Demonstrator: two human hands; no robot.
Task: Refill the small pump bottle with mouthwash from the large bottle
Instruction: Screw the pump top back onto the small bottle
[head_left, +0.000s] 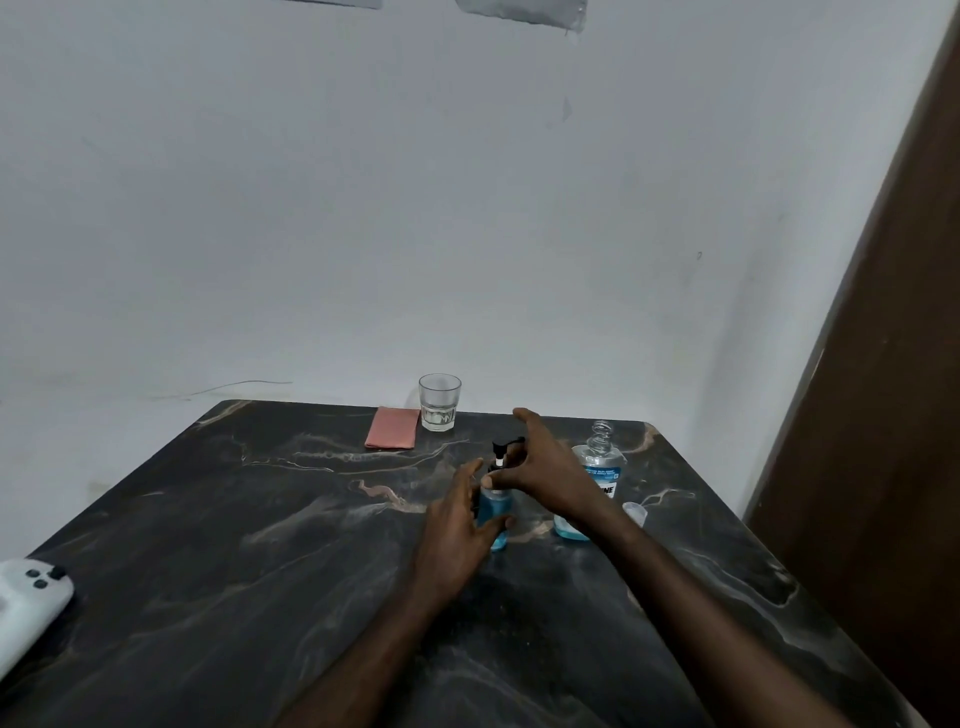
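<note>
left hand (460, 525) grips pump bottle (494, 512) | right hand (545, 467) seemingly at pump

My dark marbled surface (260, 597) carries the small pump bottle (494, 512), large bottle (597, 467), its cap (636, 512), a glass (439, 402), pink cloth (392, 428) and white controller (28, 605).

light: dim, soft, greyish | shadows: faint | glare: weak shine on dark table (218, 519) | picture: slightly blurry, edges bend
</note>
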